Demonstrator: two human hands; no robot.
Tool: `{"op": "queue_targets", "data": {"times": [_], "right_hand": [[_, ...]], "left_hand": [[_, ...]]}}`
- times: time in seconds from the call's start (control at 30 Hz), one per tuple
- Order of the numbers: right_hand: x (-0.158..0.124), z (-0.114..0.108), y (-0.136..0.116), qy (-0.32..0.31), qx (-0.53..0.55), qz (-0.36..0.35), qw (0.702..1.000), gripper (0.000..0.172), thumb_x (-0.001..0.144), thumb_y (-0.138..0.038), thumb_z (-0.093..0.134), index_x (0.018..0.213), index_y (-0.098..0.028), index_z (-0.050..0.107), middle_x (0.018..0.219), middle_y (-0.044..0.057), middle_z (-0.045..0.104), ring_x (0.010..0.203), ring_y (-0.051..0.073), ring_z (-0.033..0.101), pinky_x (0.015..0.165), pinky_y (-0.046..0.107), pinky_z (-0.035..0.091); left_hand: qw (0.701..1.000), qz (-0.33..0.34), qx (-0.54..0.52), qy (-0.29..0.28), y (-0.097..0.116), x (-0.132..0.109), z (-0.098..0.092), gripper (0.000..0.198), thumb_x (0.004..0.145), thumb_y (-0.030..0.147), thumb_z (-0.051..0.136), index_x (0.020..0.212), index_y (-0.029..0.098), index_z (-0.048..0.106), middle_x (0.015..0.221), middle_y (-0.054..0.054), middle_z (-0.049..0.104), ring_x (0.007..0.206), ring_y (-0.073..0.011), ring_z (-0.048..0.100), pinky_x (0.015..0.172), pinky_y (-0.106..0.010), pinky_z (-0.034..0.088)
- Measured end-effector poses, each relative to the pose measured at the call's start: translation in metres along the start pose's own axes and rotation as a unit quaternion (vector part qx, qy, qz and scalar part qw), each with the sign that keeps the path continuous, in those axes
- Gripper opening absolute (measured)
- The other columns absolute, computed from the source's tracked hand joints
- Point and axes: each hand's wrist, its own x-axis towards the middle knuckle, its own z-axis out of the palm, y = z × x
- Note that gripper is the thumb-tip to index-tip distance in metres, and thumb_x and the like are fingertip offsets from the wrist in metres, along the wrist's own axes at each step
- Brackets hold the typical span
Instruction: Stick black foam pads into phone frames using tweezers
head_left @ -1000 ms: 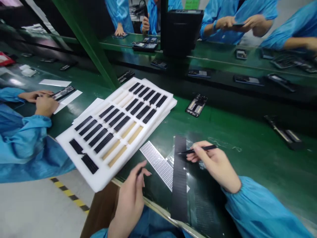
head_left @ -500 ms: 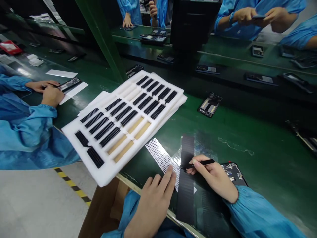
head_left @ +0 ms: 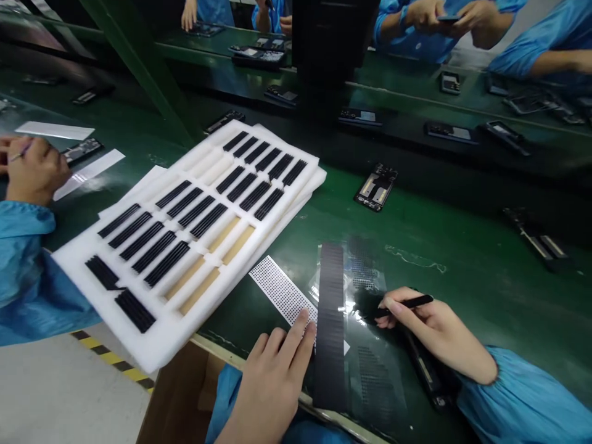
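Okay, right at the near edge of the green surface (head_left: 467, 308), the left hand (head_left: 271, 385) is spread, not gripping anything, its fingertips (head_left: 303, 317) pressing on a perforated white sheet (head_left: 280, 290). Just beside that sheet, a long black strip (head_left: 330, 327) lies on clear plastic film (head_left: 365, 271), running away from the edge. The right hand (head_left: 428, 327) pinches a slim black pen-like tool (head_left: 407, 304), tip held over the film; tweezers or stylus, I can't tell from here. This looks like fine tool work at the strip, and the next move calls for a steady tip with that sheet kept flat. Up to the left, a white foam tray (head_left: 152, 351) overhangs the near edge, its slots loaded with rows of black strips (head_left: 166, 264), with tan strips (head_left: 198, 290) in the nearer slots. Past the tray, a phone frame (head_left: 376, 187) lies on the surface. Far left, a co-worker's hand (head_left: 32, 169) holds a thin tool beside a phone board (head_left: 82, 151). Farther off, more workers' hands (head_left: 439, 18) handle a phone.
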Motion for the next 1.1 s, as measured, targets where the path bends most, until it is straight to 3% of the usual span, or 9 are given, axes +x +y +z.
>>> {"op": "queue_targets", "data": {"times": [0.3,0.53,0.67,0.8,0.97,1.1], "right_hand": [[-0.008,0.014,0.01,0.004,0.051,-0.023,0.998,0.038,0.093,-0.053,0.062,0.086,-0.016,0.067,0.074,0.008,0.073,0.067,0.02,0.075,0.064,0.029,0.065],[-0.005,-0.01,0.011,0.059,0.029,-0.012,0.998,0.04,0.093,-0.054,0.063,0.081,-0.016,0.07,0.081,0.01,0.073,0.067,0.019,0.075,0.063,0.025,0.064],[-0.007,-0.018,0.011,-0.02,0.02,-0.018,0.999,0.038,0.095,-0.049,0.062,0.079,-0.015,0.068,0.08,0.009,0.071,0.067,0.019,0.075,0.063,0.026,0.064],[-0.007,-0.018,0.025,-0.113,0.02,-0.071,0.991,0.029,0.099,-0.038,0.057,0.087,-0.014,0.067,0.077,0.008,0.071,0.065,0.019,0.075,0.062,0.026,0.063],[-0.004,-0.019,0.038,-0.141,-0.041,-0.174,0.974,0.02,0.101,-0.025,0.053,0.09,-0.015,0.067,0.077,0.007,0.072,0.068,0.015,0.071,0.067,0.023,0.058],[-0.002,-0.02,0.04,-0.148,-0.062,-0.217,0.963,0.017,0.1,-0.021,0.054,0.091,-0.015,0.068,0.079,0.008,0.073,0.073,0.015,0.071,0.07,0.023,0.056]], "left_hand": [[0.999,0.039,-0.012,-0.023,0.013,0.012,0.0,0.063,0.08,-0.004,0.044,0.139,0.015,0.058,0.151,-0.008,0.053,0.09,-0.0225,0.056,0.078,-0.035,0.049],[1.0,-0.007,0.012,0.013,-0.004,0.002,0.003,0.064,0.077,-0.01,0.039,0.133,0.011,0.063,0.145,-0.01,0.059,0.085,-0.0221,0.053,0.074,-0.036,0.044],[0.998,0.061,-0.023,0.012,0.015,0.009,0.003,0.054,0.088,0.0,0.04,0.136,0.014,0.061,0.148,-0.008,0.056,0.088,-0.0224,0.052,0.078,-0.038,0.044],[0.992,0.121,-0.038,-0.003,0.039,0.02,0.009,0.045,0.097,0.012,0.038,0.136,0.015,0.061,0.146,-0.007,0.057,0.09,-0.022,0.052,0.08,-0.037,0.044],[0.99,0.139,-0.032,-0.017,0.05,0.024,0.018,0.046,0.097,0.013,0.04,0.14,0.015,0.057,0.148,-0.006,0.056,0.091,-0.0224,0.051,0.08,-0.039,0.044],[0.991,0.134,-0.026,-0.013,0.054,0.025,0.021,0.047,0.095,0.012,0.042,0.139,0.016,0.058,0.145,-0.005,0.058,0.089,-0.0229,0.05,0.078,-0.039,0.043]]}}
